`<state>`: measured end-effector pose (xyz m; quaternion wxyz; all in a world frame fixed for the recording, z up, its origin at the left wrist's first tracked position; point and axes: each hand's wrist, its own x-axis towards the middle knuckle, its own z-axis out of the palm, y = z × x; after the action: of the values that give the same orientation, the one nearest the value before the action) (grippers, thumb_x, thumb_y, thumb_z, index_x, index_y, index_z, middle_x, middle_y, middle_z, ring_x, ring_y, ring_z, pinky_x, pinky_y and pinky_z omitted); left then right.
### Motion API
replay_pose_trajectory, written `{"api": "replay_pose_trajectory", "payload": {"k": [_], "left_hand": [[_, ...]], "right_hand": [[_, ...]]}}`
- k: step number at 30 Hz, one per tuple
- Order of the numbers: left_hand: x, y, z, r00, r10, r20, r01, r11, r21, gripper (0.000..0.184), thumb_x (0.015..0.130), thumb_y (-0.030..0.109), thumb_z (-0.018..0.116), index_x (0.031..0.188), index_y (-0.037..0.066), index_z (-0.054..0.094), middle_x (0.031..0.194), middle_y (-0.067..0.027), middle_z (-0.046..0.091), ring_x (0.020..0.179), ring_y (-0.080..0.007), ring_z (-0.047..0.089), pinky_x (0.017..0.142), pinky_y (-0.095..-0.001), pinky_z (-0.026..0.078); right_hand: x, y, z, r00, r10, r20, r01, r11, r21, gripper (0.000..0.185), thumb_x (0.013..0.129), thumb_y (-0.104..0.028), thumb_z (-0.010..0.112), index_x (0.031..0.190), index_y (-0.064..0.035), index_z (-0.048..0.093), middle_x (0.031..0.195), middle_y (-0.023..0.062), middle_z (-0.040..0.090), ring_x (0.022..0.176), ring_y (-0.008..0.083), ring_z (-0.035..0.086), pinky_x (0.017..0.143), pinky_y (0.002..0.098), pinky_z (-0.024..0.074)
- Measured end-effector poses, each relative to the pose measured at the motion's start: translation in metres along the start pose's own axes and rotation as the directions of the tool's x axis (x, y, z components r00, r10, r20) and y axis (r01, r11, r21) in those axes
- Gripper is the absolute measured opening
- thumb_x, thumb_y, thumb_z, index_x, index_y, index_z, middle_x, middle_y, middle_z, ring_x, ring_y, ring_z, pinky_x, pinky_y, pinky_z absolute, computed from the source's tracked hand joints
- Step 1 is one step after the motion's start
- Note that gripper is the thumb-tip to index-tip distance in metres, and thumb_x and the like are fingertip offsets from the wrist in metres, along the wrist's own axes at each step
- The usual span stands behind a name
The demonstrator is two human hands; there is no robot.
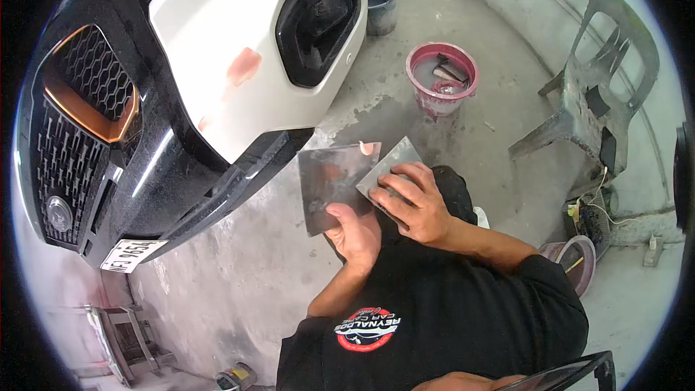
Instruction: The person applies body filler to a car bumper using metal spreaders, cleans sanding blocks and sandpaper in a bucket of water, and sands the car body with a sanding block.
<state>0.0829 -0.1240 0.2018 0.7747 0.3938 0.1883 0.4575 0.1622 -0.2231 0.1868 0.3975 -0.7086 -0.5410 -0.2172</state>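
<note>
My left hand (353, 237) is closed on a flat, dark metal putty plate (329, 177), thumb on top and fingers beneath. A small dab of pinkish putty (369, 148) sits near its upper right corner. My right hand (420, 206) grips a thin metal putty spreader (397, 158), whose edge overlaps the plate's right side. Ahead to the left is a white and black car bumper (210, 22). It bears a pink putty patch (244, 66), and a smaller pink smear (203, 124) is lower down.
A pink bucket (416, 65) of murky water with items in it stands on the floor ahead. Behind it is a dark bucket (391, 18). At the right are a dusty plastic chair (557, 127) and another tub (588, 264). A stand (119, 340) is at lower left.
</note>
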Motion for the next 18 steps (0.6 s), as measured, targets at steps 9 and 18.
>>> {"api": "replay_pose_trajectory", "payload": {"k": [9, 18], "left_hand": [[0.0, -0.009, -0.014, 0.957, 0.124, 0.263, -0.13, 0.991, 0.006, 0.045, 0.1, 0.025, 0.052, 0.136, 0.002, 0.043, 0.136, -0.0147, 0.049, 0.12, -0.0278, 0.05, 0.102, -0.0447, 0.041], [-0.009, -0.019, -0.061, 0.812, -0.144, 0.566, -0.211, 0.831, 0.514, 0.047, 0.101, 0.022, 0.044, 0.137, -0.007, 0.04, 0.134, -0.0158, 0.049, 0.124, -0.0238, 0.045, 0.103, -0.0368, 0.035]], "right_hand": [[0.013, 0.012, -0.011, 0.999, -0.048, -0.025, 0.05, 0.996, 0.075, 0.06, 0.056, -0.005, 0.07, 0.115, -0.0115, 0.064, 0.121, 0.0069, 0.053, 0.108, 0.0318, 0.051, 0.091, 0.0483, 0.0428], [0.05, 0.012, -0.046, 0.998, -0.064, -0.001, 0.063, 0.978, 0.201, 0.056, 0.062, 0.001, 0.067, 0.117, -0.0112, 0.063, 0.122, 0.0079, 0.055, 0.111, 0.0306, 0.052, 0.094, 0.0434, 0.0437]]}}
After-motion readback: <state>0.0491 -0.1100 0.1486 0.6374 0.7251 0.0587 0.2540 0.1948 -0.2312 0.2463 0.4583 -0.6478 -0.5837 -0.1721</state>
